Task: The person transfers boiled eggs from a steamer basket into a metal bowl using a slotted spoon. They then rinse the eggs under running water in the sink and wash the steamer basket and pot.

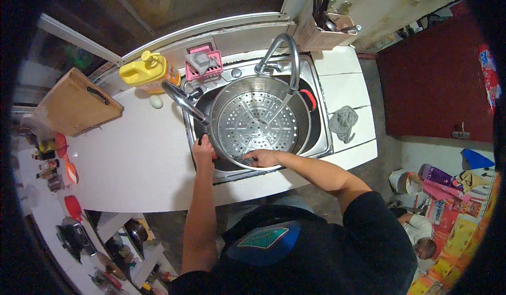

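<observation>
A large stainless-steel steamer pot [257, 125] with a perforated bottom sits over the metal sink [322, 137]. Water runs into it from the tall curved faucet [292, 58]. My left hand [203, 149] grips the pot's left side handle, of which a little red shows by the fingers. Inside the near rim, my right hand [264, 158] holds a dark scrubbing pad [249, 160] against the pot wall. A red-covered handle [308, 99] shows on the pot's right side. A second faucet [185, 101] reaches over the sink's left edge.
On the counter [130, 156] stand a yellow jug [146, 71], a pale oval object [156, 101] and a wooden board [79, 105]. Behind the sink is a pink rack [203, 66]. Right of it are a grey cloth [344, 123] and a utensil holder [328, 34]. Another person [421, 231] is at lower right.
</observation>
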Available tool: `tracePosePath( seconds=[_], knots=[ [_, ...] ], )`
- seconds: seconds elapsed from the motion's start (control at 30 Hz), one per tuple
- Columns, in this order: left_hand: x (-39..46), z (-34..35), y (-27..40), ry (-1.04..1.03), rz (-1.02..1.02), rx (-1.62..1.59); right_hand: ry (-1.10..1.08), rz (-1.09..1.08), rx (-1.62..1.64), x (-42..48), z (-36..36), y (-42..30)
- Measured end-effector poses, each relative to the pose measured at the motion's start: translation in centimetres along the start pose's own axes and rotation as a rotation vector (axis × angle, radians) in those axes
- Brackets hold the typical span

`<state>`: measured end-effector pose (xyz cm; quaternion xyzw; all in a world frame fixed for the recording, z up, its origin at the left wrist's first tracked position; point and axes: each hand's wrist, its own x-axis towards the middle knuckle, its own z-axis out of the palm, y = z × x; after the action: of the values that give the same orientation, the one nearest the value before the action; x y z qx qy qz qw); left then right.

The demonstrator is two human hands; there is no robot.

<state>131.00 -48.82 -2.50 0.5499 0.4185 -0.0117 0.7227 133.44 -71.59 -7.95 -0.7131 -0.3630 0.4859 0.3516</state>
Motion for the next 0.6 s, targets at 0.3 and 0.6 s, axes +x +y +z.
tracePosePath(
  seconds=[0.3,0.6],
  knots=[
    [-0.5,-0.5,-0.4,0.036,0.042,-0.035,0.103,0.258,-0.799,-11.9,-7.9,-4.0],
    [-0.9,-0.2,0.5,0.184,0.001,-0.01,-0.13,0.232,-0.361,-7.9,-4.5,-5.3]
  ],
)
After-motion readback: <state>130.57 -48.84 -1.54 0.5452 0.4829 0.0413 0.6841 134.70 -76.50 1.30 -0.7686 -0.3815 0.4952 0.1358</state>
